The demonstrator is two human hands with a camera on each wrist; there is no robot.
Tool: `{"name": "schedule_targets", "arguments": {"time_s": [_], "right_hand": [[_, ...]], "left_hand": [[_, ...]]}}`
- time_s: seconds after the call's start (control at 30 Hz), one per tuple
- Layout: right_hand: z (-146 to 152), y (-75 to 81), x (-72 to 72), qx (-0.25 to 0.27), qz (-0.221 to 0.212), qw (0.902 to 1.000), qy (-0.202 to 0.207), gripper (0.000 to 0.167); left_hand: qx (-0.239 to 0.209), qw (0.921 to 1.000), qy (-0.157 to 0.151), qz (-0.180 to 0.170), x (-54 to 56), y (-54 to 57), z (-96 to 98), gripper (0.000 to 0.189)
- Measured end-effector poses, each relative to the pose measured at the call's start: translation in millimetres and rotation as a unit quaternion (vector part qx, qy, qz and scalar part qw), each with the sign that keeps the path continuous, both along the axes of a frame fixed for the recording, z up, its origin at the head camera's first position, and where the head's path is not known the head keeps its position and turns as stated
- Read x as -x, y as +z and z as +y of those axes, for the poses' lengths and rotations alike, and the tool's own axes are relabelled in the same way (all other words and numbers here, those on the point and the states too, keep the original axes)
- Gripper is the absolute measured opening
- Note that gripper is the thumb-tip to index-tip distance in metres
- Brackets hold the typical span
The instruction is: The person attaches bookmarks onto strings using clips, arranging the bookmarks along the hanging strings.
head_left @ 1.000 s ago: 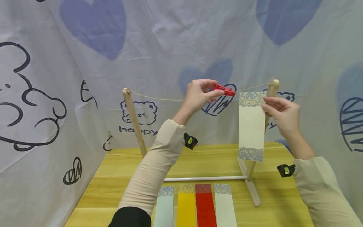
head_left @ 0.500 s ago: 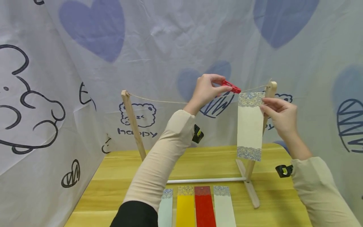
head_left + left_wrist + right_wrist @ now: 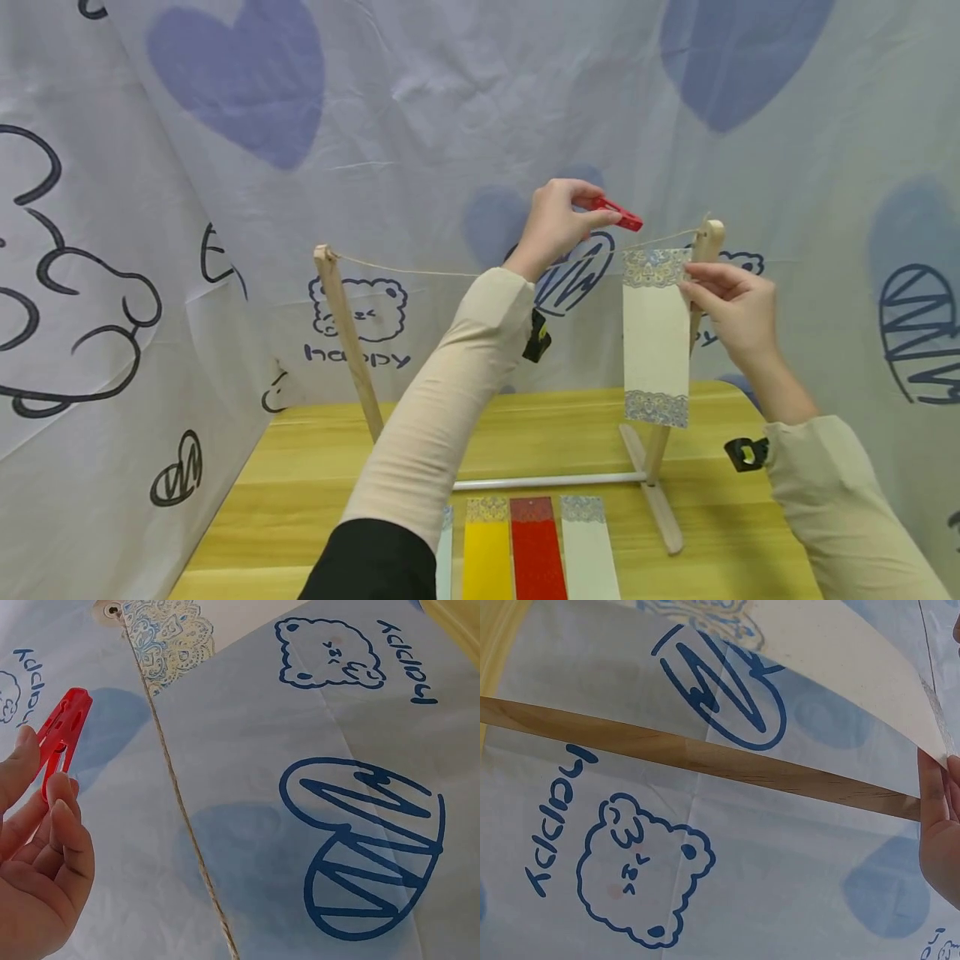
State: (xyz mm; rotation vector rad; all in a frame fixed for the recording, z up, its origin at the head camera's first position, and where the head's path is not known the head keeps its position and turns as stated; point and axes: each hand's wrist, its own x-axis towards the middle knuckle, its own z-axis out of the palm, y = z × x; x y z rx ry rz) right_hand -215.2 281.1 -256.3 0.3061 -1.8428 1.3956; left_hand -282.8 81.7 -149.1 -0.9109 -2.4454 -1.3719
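My left hand (image 3: pixel 564 223) pinches a red clothespin (image 3: pixel 622 215) between thumb and fingers, a little above a thin twine (image 3: pixel 420 272). In the left wrist view the clothespin (image 3: pixel 66 727) stands apart from the twine (image 3: pixel 180 795). A cream paper strip (image 3: pixel 656 342) with blue-and-yellow lace patterns at both ends hangs upright from my right hand (image 3: pixel 738 312), pinched near its upper right edge. Its top end lies close to the twine; whether they touch I cannot tell. The right wrist view shows the strip (image 3: pixel 832 652) from the side, with my right fingertips (image 3: pixel 934 784) at its edge.
Two wooden posts, left (image 3: pixel 348 342) and right (image 3: pixel 708 243), carry the twine. A white rod (image 3: pixel 555 481) runs low to the right post's foot (image 3: pixel 663 517). Yellow (image 3: pixel 486 554), red (image 3: pixel 537 554), cream (image 3: pixel 589 550) and pale blue (image 3: pixel 446 554) strips lie on the wooden table (image 3: pixel 247 517).
My left hand has moved right and up with the clothespin, towards the strip's top and above the twine. My right hand and the strip have hardly moved. The head view has shifted slightly.
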Motion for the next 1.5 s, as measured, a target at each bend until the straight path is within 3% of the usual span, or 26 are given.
{"name": "schedule_targets", "arguments": {"time_s": [0.33,0.6,1.03,1.3,1.5], "right_hand": [[-2,-2.3,0.8,-0.016,0.001,0.9998,-0.011,0.019],[-6,-1.4,0.3,0.008,0.003,0.9998,-0.016,0.016],[-8,-3.2,1.1,-0.004,-0.012,0.9976,-0.067,0.017],[-11,-2.3,-0.8,-0.021,-0.015,0.9963,-0.082,0.017],[-14,-0.5,-0.3,-0.015,-0.016,0.9960,-0.087,0.017]], "left_hand": [[0.010,0.9998,0.018,-0.005,4.9,-1.6,7.3,0.027],[0.000,0.9990,0.043,-0.010,3.4,-7.1,11.1,0.024],[0.058,0.9954,0.072,0.028,-4.1,-4.9,24.4,0.015],[0.087,0.9912,0.080,0.060,-4.0,-4.8,23.9,0.017],[0.096,0.9896,0.086,0.065,-3.8,-3.0,23.8,0.018]]}}
